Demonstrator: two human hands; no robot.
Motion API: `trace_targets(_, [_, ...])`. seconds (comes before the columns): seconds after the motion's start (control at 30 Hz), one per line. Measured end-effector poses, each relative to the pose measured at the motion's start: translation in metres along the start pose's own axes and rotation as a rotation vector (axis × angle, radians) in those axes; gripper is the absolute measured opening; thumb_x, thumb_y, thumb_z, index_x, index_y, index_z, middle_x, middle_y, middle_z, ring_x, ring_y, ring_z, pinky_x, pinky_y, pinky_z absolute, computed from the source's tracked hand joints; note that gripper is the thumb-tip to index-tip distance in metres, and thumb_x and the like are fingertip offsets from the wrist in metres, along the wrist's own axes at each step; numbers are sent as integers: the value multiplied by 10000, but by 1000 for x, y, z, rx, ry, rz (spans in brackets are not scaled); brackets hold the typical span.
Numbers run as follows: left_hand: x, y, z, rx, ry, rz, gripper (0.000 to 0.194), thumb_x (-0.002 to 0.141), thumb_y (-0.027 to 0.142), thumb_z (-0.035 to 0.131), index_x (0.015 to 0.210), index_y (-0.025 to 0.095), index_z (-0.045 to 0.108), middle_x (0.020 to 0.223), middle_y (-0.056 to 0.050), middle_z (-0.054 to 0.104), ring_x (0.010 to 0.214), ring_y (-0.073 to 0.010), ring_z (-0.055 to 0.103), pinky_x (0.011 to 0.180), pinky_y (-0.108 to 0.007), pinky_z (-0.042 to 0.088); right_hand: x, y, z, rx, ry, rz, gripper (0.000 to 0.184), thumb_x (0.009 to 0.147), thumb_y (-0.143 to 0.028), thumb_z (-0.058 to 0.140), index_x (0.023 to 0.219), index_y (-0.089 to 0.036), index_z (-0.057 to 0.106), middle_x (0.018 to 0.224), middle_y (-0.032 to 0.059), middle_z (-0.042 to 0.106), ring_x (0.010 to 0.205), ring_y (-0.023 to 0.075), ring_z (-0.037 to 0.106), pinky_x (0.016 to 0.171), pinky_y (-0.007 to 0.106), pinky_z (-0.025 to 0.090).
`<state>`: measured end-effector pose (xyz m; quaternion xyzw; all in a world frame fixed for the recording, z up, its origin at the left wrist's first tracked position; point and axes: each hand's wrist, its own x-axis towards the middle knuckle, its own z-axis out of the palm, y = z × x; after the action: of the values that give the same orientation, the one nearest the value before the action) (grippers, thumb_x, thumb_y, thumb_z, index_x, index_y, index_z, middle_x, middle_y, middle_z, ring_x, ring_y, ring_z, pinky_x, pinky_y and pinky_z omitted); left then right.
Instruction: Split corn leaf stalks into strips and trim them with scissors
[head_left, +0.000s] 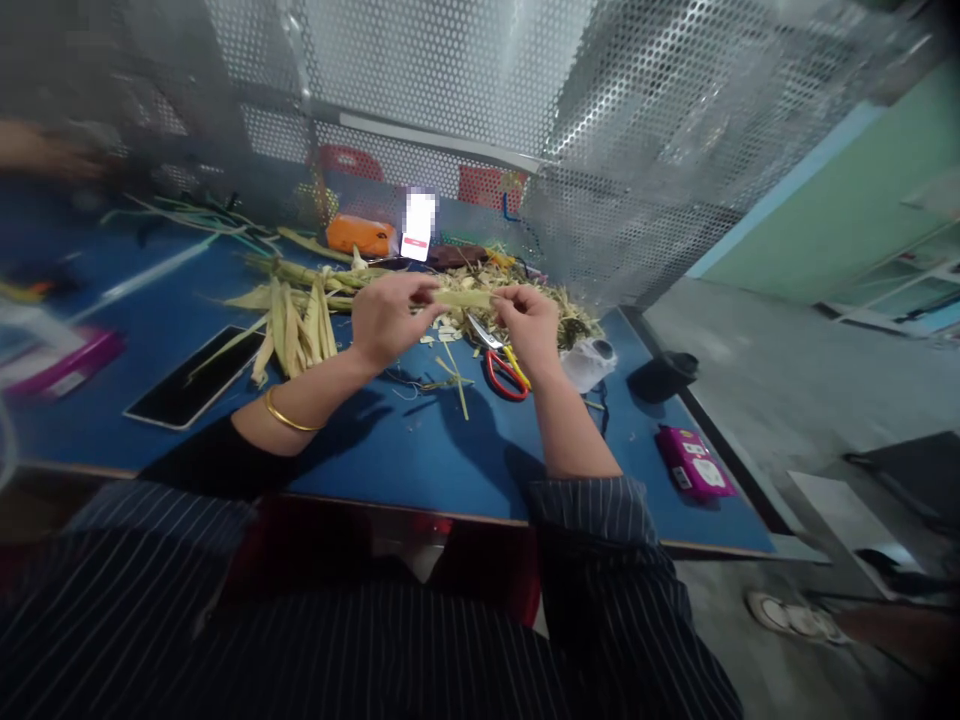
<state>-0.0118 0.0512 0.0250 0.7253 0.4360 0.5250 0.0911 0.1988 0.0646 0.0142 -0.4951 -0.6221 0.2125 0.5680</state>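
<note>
A flat, pale green strip of corn husk (465,299) is stretched level between my two hands above the blue table (420,455). My left hand (394,315) pinches its left end between thumb and fingers. At the other end, my right hand (529,320) grips it with the fingertips. Just below the right hand lie scissors with red handles (504,378), beside something yellow. Dried corn husks (296,325) are heaped to the left of my left hand. Behind both hands spreads a pile of shredded husk scraps (574,315), and thin husk pieces (459,385) lie in front.
A lit phone (415,245) stands at the back by an orange packet (360,236). To the left are a dark tablet (199,380) and a pink packet (71,360). Rightward sit crumpled white plastic (589,367), a black cup (664,377) and a purple packet (694,463). Perforated metal panels (450,75) rise behind.
</note>
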Motion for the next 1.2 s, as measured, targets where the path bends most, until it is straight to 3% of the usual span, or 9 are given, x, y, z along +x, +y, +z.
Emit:
trace_targets(0.1, [17,0,16,40,-160,154,345,684,395,772,969,201,770,947,-62,737,898,-221,620,756,-282,415,-4,-2,1,-37,-79,-19,137,762,-262,597,802,-176,695,601,-24,596,551,115,526,566,252,406])
trace_targets(0.23, [31,-10,35,-40,-366,13,213,748,344,674,706,155,763,584,-13,641,589,-138,533,561,-245,338,-7,3,1,-82,-62,-8,153,786,-281,590,860,-180,679,672,-8,648,600,134,580,619,271,465])
trace_targets(0.37, [33,-28,43,-165,-401,-131,230,694,333,692,570,139,694,503,5,572,497,-97,450,494,-227,289,-6,12,-19,-351,100,-22,189,842,-246,506,965,-180,634,893,53,705,794,174,649,765,312,503])
trace_targets(0.43, [31,-36,45,-255,-395,-228,237,687,336,693,558,139,672,475,15,546,452,-81,417,472,-222,281,-11,15,-28,-621,-24,-12,173,841,-230,511,954,-175,630,923,79,703,879,210,652,816,334,494])
trace_targets(0.53, [28,-42,48,-397,-360,-397,202,672,311,703,574,140,660,448,27,523,405,-66,387,442,-219,276,-25,18,-29,-1024,-403,57,230,805,-254,573,989,-126,622,1002,170,678,944,302,651,802,381,497])
trace_targets(0.77, [27,-29,43,-544,-279,-627,146,633,223,770,584,132,667,441,30,530,406,-56,409,428,-210,306,-35,27,-15,-1225,-494,102,434,868,-275,489,1275,-126,484,1149,219,606,1003,314,646,794,372,501])
trace_targets(0.97, [29,-29,41,-611,-212,-676,78,669,158,747,621,137,690,450,24,558,408,-64,438,446,-216,334,-21,27,-38,-1016,-460,198,349,765,-329,621,1084,-193,657,975,136,717,968,302,671,783,347,493])
trace_targets(1.1, [29,-36,45,-628,-169,-651,95,663,195,759,622,141,693,461,19,573,407,-72,457,441,-220,329,-23,23,-42,-399,-410,356,116,701,-272,634,791,-203,609,646,14,649,683,225,690,627,297,498])
trace_targets(1.2, [30,-42,48,-649,-123,-643,86,650,195,764,640,141,698,484,21,585,428,-73,474,451,-214,348,-27,19,-35,71,-331,461,253,640,-304,720,775,-211,528,603,-30,600,587,181,659,581,283,507])
